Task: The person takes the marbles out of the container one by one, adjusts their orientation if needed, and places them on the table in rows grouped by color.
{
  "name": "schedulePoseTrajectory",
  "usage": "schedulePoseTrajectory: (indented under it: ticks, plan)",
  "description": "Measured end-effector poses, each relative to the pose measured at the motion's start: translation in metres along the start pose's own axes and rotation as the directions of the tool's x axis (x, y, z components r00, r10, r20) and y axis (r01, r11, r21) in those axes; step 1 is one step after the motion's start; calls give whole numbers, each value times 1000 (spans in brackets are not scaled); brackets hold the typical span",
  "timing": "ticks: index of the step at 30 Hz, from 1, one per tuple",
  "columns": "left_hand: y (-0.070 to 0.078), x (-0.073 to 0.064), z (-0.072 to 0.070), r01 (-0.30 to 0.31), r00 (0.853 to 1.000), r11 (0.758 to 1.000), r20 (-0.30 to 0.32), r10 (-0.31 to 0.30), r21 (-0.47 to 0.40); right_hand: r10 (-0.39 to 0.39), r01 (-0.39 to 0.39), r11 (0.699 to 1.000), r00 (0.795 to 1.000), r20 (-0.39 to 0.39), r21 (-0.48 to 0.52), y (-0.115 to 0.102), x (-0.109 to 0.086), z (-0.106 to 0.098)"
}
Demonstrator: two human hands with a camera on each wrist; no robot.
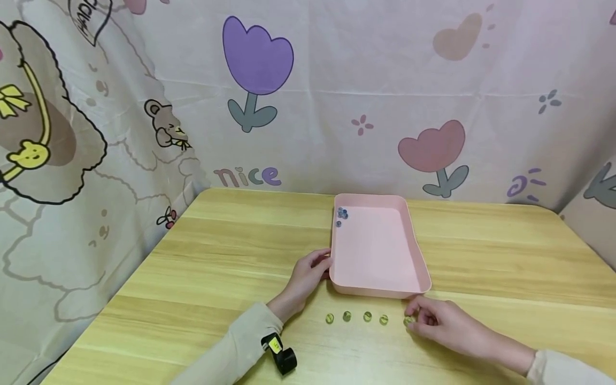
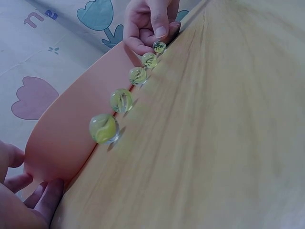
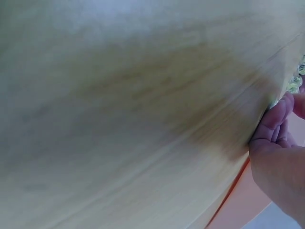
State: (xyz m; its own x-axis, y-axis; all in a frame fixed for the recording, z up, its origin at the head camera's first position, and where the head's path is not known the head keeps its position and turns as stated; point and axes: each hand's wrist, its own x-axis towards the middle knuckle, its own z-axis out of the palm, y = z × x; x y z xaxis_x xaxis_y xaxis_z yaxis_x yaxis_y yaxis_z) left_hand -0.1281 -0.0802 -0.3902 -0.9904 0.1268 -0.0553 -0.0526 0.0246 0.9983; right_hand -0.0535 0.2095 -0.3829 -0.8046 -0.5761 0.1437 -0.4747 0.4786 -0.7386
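The rightmost yellow-green marble (image 1: 408, 321) lies right of the lower centre of the head view, between the tips of the thumb and forefinger of the right hand (image 1: 447, 325), which pinch it at the tabletop; the other fingers of that hand are curled in toward the palm. At the top centre of the left wrist view the same marble shows just below the thumb tip, with the forefinger beside it. In the right wrist view the hand is at the right edge and its fingers mostly hide the marble.

Four more yellow-green marbles (image 1: 368, 316) stretch leftward from it across the lower centre of the head view in a loose row, apart from one another and from the fingers.

Just above the row sits the pink tray (image 1: 377, 246), its near wall close to the right forefinger. Blue marbles (image 1: 342, 213) lie in its upper-left corner, most bunched, one slightly lower. At its lower-left side the left hand (image 1: 302, 278) touches the outer wall with bent fingers, thumb and forefinger slightly apart; I cannot tell whether they grip it.

A black device (image 1: 281, 355) is on the left sleeve (image 1: 240, 337), lower centre. Beneath everything is the wooden table (image 1: 500, 256); a printed cloth (image 1: 337, 59) fills the top.
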Motion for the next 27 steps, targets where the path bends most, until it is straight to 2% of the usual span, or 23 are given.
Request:
schedulePoseTrajectory:
  ticks: [9,27]
  plan:
    - [1,1,-1,-6,1000,1000,4,6,1,-3,3,999,1000,-2,32,1,1,-3]
    - [0,1,0,0,1000,1000,0,0,1,51,-65,980,995,81,186,8,-7,-14]
